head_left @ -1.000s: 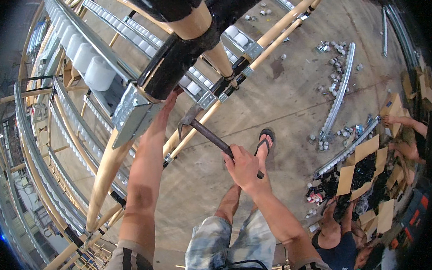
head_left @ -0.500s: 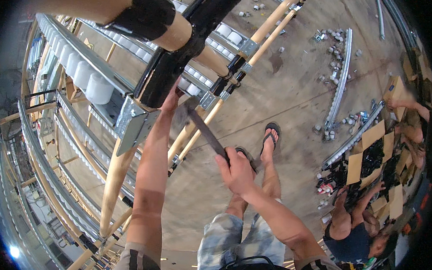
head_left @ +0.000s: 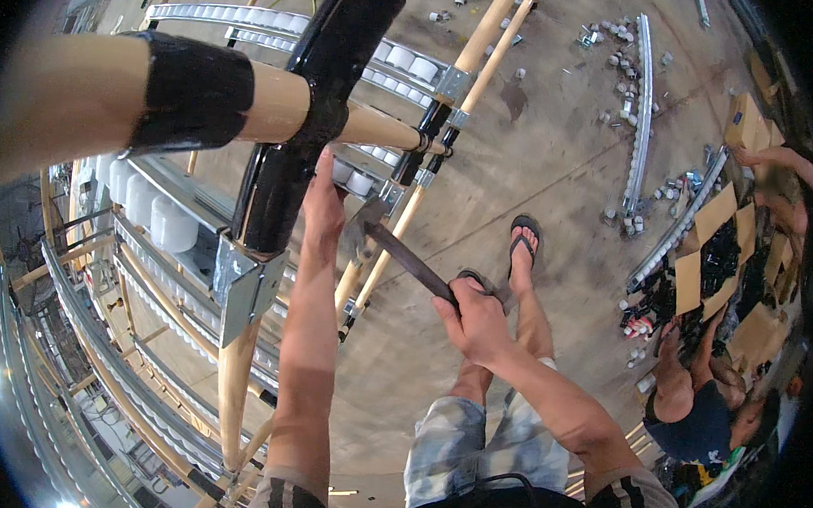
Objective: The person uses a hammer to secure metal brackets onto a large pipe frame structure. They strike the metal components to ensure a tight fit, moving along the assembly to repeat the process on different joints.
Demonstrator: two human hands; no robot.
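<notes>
My right hand is closed around the dark handle of a hammer. The hammer's head points up and left, close to my left forearm and apart from the pipe frame. My left hand reaches up beside a black pipe joint, touching or nearly touching its underside; its fingers are mostly hidden behind the joint. Thick beige pipe meets the joint from the left. Just below the joint's lower end sits a metal bracket, with a roller track of white rollers running off to its left.
More beige pipes and roller tracks fill the left side. Loose rollers and a long metal rail lie on the concrete floor. At right, another person is beside open cardboard boxes holding black parts.
The view has shifted, so the beige pipe and black joint appear lower and farther left. My right hand still grips the hammer, and my left hand stays by the joint.
</notes>
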